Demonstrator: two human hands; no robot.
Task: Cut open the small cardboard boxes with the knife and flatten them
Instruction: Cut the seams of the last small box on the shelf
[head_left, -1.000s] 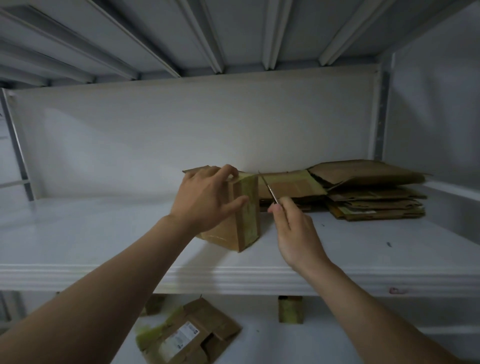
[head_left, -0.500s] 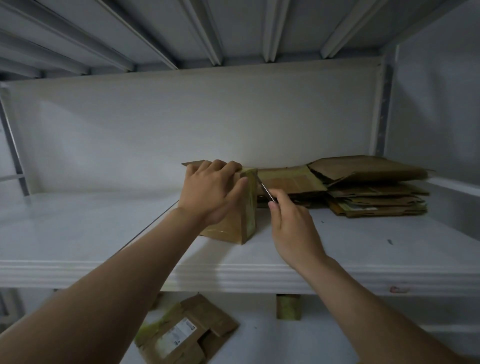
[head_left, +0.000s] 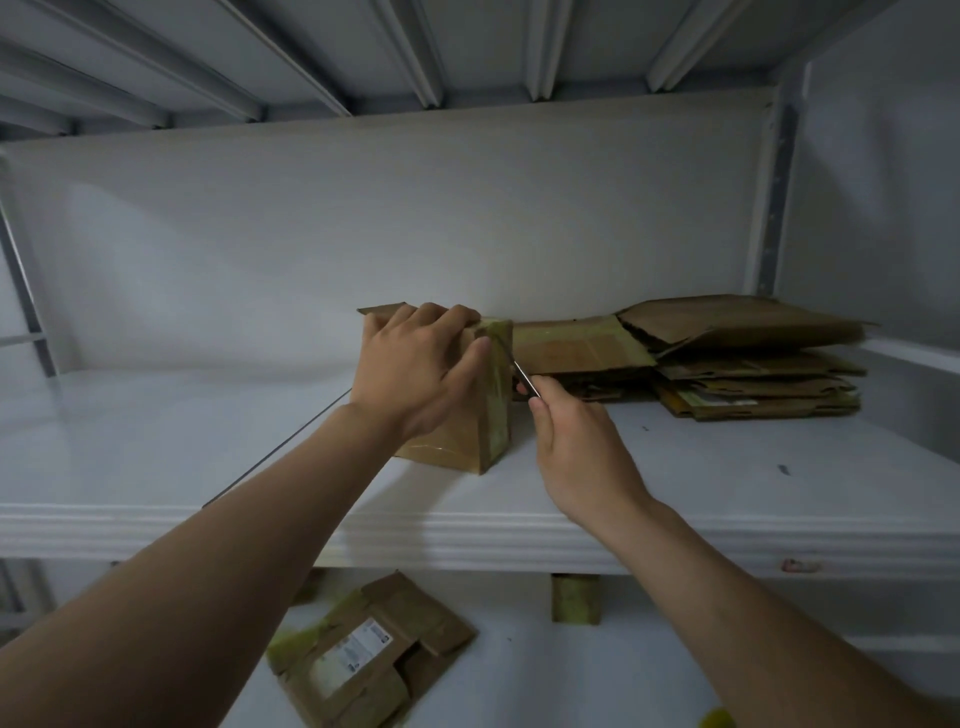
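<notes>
A small brown cardboard box (head_left: 488, 415) with yellow-green tape stands upright on the white shelf (head_left: 156, 441). My left hand (head_left: 415, 369) grips its top and near side. My right hand (head_left: 576, 447) holds a thin knife (head_left: 522, 376) whose blade touches the box's taped right face near the top edge. A stack of flattened cardboard boxes (head_left: 737, 364) lies on the shelf to the right, close behind the knife.
The shelf's front lip (head_left: 467, 535) runs across the view. On the lower shelf lie a flattened box with a white label (head_left: 369, 654) and a small taped box (head_left: 574, 597). A wall closes the right side, and ribbed shelving hangs overhead.
The knife blade has moved left from free air onto the box's taped right face. My left hand has settled further over the box top, and the box has stayed in place.
</notes>
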